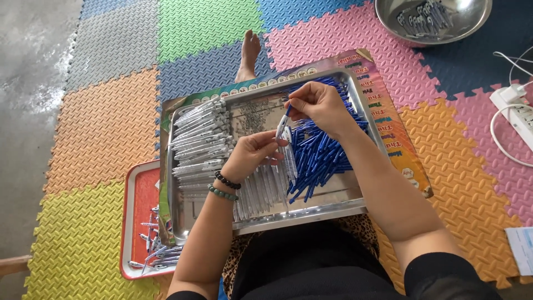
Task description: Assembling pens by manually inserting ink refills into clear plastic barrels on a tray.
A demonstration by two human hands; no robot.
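**Hands meet over a tray of pens**

The right hand [319, 105] pinches a blue refill [287, 113], its tip toward 7 o'clock. The left hand [251, 155] is closed on a clear barrel [281, 129] just below it. Both hover over the steel tray [300, 214]: blue refills [322, 150] at 3 o'clock, finished pens [200, 136] at 9, a bowl [433, 19] at 1.

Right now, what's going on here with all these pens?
A person sits on a foam-mat floor with a metal tray on the lap. The left hand grips a clear pen barrel while the right hand holds a blue refill at its top end. In the tray, clear barrels are stacked on the left and loose blue refills are heaped on the right. A red tray beside it holds more pens, and a steel bowl sits farther off.
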